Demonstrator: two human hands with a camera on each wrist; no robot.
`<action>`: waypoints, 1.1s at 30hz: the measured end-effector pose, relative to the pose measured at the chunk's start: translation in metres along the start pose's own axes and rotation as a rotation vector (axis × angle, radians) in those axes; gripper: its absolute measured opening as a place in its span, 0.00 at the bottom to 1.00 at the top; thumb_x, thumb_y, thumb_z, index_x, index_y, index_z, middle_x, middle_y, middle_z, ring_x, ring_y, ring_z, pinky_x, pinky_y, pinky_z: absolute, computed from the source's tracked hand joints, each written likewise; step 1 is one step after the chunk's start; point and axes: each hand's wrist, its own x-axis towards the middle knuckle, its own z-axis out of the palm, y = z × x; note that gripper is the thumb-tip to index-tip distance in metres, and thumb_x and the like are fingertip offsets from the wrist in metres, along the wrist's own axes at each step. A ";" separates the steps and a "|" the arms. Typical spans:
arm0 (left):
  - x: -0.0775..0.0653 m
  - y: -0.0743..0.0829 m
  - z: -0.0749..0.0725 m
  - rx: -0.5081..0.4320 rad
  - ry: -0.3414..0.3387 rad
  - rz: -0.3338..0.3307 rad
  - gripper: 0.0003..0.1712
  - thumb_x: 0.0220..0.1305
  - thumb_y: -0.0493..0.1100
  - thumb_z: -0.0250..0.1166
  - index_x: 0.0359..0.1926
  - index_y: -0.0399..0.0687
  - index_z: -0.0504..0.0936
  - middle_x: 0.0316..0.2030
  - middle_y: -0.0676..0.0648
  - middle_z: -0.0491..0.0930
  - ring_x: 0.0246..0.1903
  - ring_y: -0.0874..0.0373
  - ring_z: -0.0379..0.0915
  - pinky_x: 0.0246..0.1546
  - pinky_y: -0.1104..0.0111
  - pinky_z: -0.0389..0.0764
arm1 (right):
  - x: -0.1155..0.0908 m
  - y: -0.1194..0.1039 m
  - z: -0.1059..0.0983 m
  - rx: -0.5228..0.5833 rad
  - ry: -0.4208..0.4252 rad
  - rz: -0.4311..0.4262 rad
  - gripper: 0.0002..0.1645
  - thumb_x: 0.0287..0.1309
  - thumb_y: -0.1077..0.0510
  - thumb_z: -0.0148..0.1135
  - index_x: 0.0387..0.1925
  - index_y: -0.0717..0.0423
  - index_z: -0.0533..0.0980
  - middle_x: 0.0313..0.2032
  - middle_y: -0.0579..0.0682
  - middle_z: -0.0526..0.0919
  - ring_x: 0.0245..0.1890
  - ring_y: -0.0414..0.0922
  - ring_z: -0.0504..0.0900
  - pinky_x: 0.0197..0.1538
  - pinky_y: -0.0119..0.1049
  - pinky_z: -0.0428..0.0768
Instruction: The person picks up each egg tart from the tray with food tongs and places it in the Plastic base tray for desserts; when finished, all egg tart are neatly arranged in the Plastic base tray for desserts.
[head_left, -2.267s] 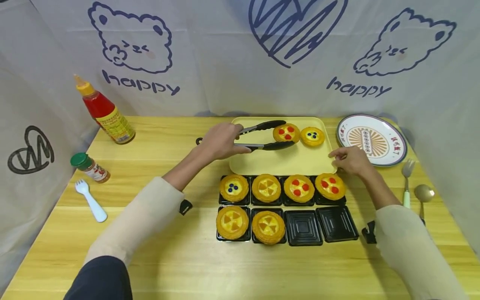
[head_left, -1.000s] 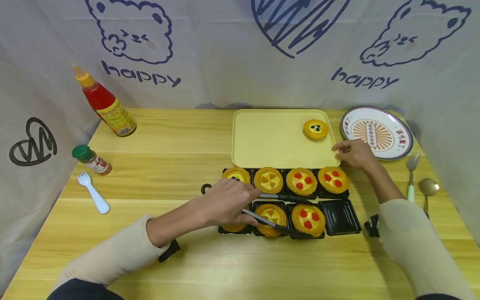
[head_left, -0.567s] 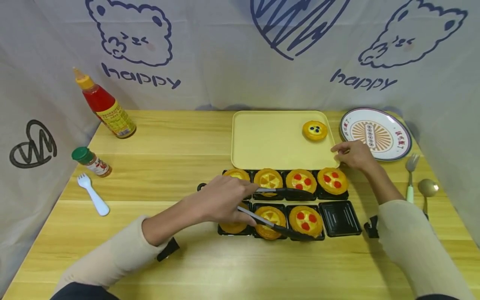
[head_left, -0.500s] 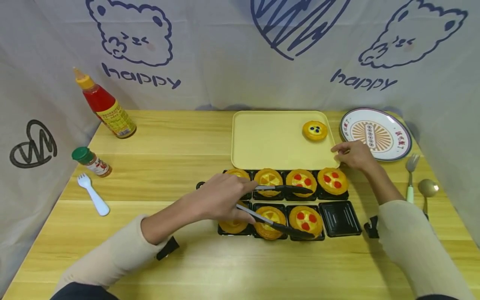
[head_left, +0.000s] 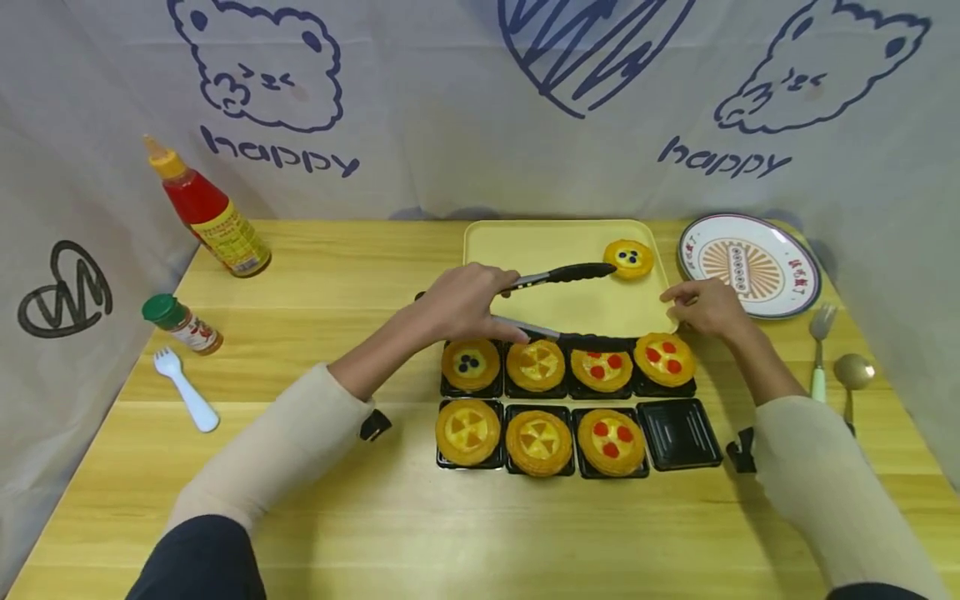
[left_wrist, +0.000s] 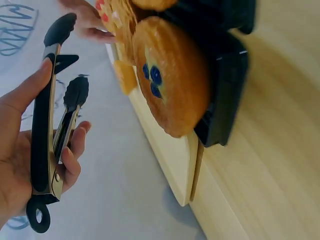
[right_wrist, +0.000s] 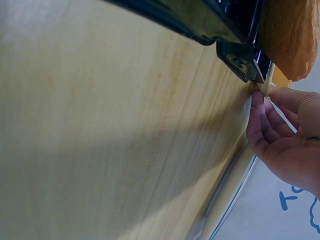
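My left hand (head_left: 467, 302) grips a pair of tongs (head_left: 577, 272), whose arms are spread apart over the yellow tray (head_left: 487, 242). Nothing sits between the tong tips; the upper one is close by the blueberry tart (head_left: 628, 259), the only tart on the tray. In the left wrist view the tongs (left_wrist: 42, 130) lie between thumb and fingers. At the tray's right front corner, my right hand (head_left: 705, 307) pinches the rim between thumb and fingers. Two rows of black plastic holders in front carry several egg tarts (head_left: 469, 432); the front right holder (head_left: 679, 434) is bare.
A patterned plate (head_left: 750, 265) stands right of the tray, with a metal fork (head_left: 820, 350) and a spoon (head_left: 852, 375) in front of it. On the left are a red sauce bottle (head_left: 217, 218), a green-capped spice jar (head_left: 183, 323) and a pale blue fork (head_left: 186, 389).
The strawberry tart went from the tray to a front-row holder and was released. My left hand then carried the spread tongs back over the tray. My right hand stays at the tray corner.
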 end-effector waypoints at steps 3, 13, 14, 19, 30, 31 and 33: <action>0.025 -0.002 0.001 0.026 -0.024 -0.042 0.41 0.50 0.68 0.67 0.56 0.44 0.75 0.47 0.44 0.81 0.42 0.52 0.78 0.39 0.62 0.79 | 0.000 0.000 0.002 0.008 -0.005 0.003 0.18 0.58 0.61 0.60 0.47 0.68 0.78 0.38 0.64 0.80 0.27 0.42 0.73 0.25 0.31 0.69; 0.089 -0.003 0.016 0.090 -0.079 -0.188 0.32 0.50 0.68 0.66 0.40 0.45 0.76 0.26 0.51 0.70 0.25 0.60 0.66 0.24 0.70 0.67 | -0.006 0.000 0.005 0.033 -0.004 -0.005 0.18 0.58 0.61 0.59 0.48 0.68 0.78 0.39 0.63 0.80 0.34 0.48 0.77 0.26 0.31 0.70; 0.093 -0.001 0.017 0.096 -0.087 -0.202 0.29 0.50 0.68 0.66 0.33 0.47 0.74 0.22 0.52 0.65 0.21 0.61 0.60 0.22 0.70 0.63 | -0.006 0.000 0.005 0.035 -0.004 -0.002 0.18 0.58 0.61 0.59 0.48 0.68 0.78 0.39 0.63 0.80 0.34 0.48 0.77 0.26 0.31 0.70; 0.109 0.011 0.021 0.095 -0.100 -0.243 0.31 0.53 0.66 0.65 0.18 0.51 0.60 0.17 0.53 0.52 0.17 0.63 0.51 0.19 0.72 0.57 | -0.009 -0.001 0.004 0.032 0.006 0.003 0.18 0.58 0.61 0.60 0.48 0.68 0.78 0.38 0.62 0.80 0.31 0.45 0.76 0.26 0.30 0.71; 0.116 0.015 0.027 0.117 0.000 -0.280 0.32 0.55 0.63 0.65 0.13 0.52 0.59 0.13 0.54 0.48 0.13 0.64 0.47 0.14 0.73 0.54 | -0.005 -0.001 0.003 0.004 0.015 -0.008 0.18 0.58 0.60 0.59 0.47 0.67 0.78 0.38 0.62 0.81 0.28 0.41 0.74 0.25 0.30 0.69; 0.115 0.016 0.026 0.114 0.005 -0.280 0.32 0.55 0.63 0.65 0.13 0.52 0.59 0.13 0.54 0.48 0.13 0.63 0.46 0.14 0.73 0.54 | -0.005 -0.001 0.002 0.003 0.014 -0.010 0.18 0.58 0.60 0.59 0.47 0.67 0.78 0.37 0.61 0.80 0.28 0.40 0.73 0.25 0.30 0.69; 0.112 0.017 0.023 0.111 0.018 -0.275 0.32 0.55 0.64 0.65 0.14 0.52 0.59 0.13 0.54 0.48 0.13 0.64 0.46 0.14 0.73 0.54 | -0.005 -0.001 0.001 0.012 0.011 -0.012 0.18 0.57 0.61 0.59 0.47 0.68 0.78 0.37 0.61 0.80 0.27 0.40 0.72 0.24 0.30 0.68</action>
